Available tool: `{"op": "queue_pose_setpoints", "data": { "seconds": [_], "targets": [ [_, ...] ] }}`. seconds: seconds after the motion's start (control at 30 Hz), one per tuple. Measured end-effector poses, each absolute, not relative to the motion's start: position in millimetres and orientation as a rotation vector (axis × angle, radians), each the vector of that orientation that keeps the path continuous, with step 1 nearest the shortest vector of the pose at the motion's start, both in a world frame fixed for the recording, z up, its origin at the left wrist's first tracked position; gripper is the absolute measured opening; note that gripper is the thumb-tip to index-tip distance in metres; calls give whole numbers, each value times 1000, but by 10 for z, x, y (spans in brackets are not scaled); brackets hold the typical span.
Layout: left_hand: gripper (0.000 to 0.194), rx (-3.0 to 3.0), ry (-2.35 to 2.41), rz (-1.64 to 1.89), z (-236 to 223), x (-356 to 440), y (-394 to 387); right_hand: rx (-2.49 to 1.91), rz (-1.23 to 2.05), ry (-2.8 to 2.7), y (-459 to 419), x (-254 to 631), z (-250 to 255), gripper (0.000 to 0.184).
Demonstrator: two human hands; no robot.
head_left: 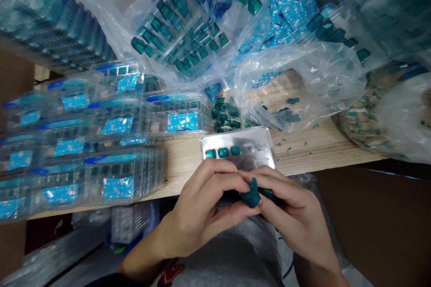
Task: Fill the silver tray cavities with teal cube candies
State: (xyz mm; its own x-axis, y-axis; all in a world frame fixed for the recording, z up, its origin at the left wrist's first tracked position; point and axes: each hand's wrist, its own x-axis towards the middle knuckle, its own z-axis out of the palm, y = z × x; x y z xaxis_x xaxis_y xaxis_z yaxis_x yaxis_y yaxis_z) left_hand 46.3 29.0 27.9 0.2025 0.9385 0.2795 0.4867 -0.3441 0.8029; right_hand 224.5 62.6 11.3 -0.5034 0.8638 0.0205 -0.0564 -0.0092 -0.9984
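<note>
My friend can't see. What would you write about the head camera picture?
A left hand and right hand pinch a teal piece above a wooden board. Nearby are a metal tray holding a row of teal squares, clear plastic boxes with blue labels, and clear bags of teal pieces.

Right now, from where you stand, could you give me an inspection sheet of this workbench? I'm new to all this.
surface: a pale wooden plank, dotted with small teal scraps.
job's things: a teal moulded piece pinched between the hands, above a metal plate holding a row of small teal and clear pieces.
clutter: clear plastic bags of teal pieces; stacked clear boxes with blue labels.
grippers: nothing seen; a bare left hand and right hand do the holding.
cables: a thin dark line by the lap, possibly a cable.
surroundings: brown cardboard beside the plank; grey clothing below the hands.
</note>
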Motion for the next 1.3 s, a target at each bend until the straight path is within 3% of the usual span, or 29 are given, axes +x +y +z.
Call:
{"op": "queue_pose_setpoints", "data": {
  "seconds": [0.2,0.3,0.4,0.5,0.77,1.07,1.3],
  "targets": [
    [15,1835,1287,1098,215,473,256,-1055,1617,-1384,608,2219,171,14],
    [24,1775,1236,1134,174,467,238,-1092,1616,-1391,607,2226,162,9],
    [28,1850,1208,996,145,443,225,-1121,1644,-1499,606,2266,106,10],
    [17,1988,1241,812,96,440,249,-1178,1678,-1600,608,2353,23,11],
    [19,2379,1797,945,-247,656,640,-1447,1471,-1249,670,2641,-120,18],
    [18,2365,1819,904,-294,659,671,-1350,1594,-1108,694,2661,-257,34],
    [23,2410,1756,806,-271,657,632,-1379,1558,-1113,705,2666,-251,34]
  ]
}}
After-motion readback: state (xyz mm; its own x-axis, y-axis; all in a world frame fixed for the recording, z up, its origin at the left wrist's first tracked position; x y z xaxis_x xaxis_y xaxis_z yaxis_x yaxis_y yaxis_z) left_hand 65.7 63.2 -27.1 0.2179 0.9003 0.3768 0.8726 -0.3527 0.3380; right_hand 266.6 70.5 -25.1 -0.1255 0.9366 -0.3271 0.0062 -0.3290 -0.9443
